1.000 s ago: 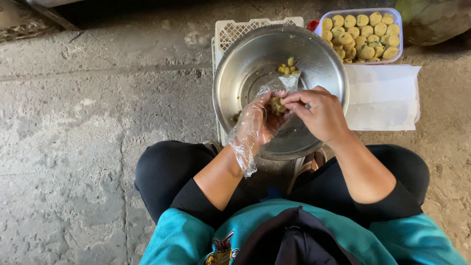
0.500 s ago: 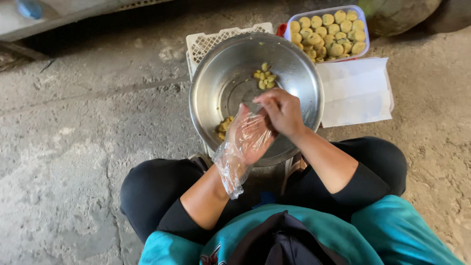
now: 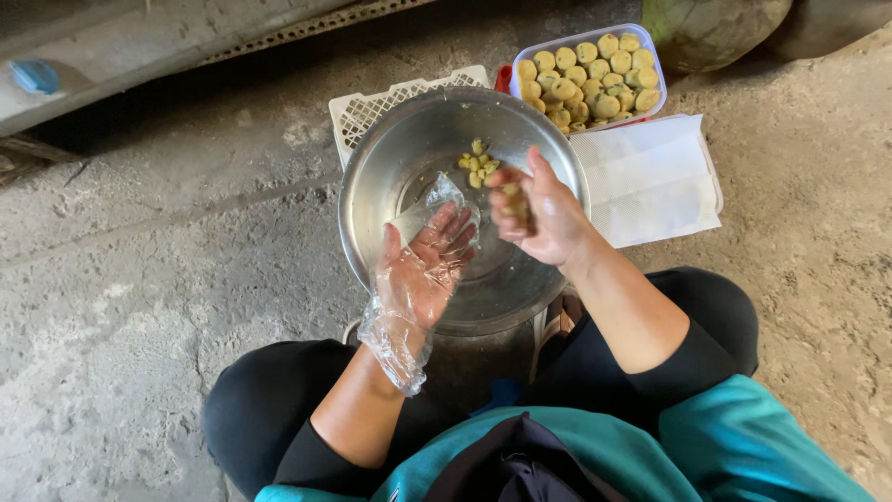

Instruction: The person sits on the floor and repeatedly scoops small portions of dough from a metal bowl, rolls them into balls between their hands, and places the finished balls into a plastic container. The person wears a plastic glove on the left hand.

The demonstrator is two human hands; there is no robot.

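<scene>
Closest to the camera, the person sits low on the concrete floor [image 3: 139,279], knees in black, teal top at the bottom edge. Up from there, the left hand [image 3: 423,265] is over the near part of the steel bowl [image 3: 372,200], palm up, fingers spread apart, wrapped in a loose clear plastic glove [image 3: 395,339] that bags out around the wrist; nothing sits in that palm. Right beside it, the bare right hand [image 3: 539,218] hovers over the bowl too, fingers curled together around a small yellowish lump of dough [image 3: 516,203], which shows between thumb and fingertips. The two hands are close but not touching.

Just past the fingers, a little cluster of yellowish pieces [image 3: 478,165] lies on the far inside of the bowl. The bowl itself rests on a white plastic crate [image 3: 367,110], whose grid shows at the far left corner.

To the right of the bowl, a folded white sheet [image 3: 650,177] lies flat on the floor. Beyond that, touching the sheet's far edge, a clear plastic tub [image 3: 520,58] stands packed with round yellowish balls [image 3: 590,74]. Furthest away, a blue scrap [image 3: 35,76] lies at the top left by a long ledge.
</scene>
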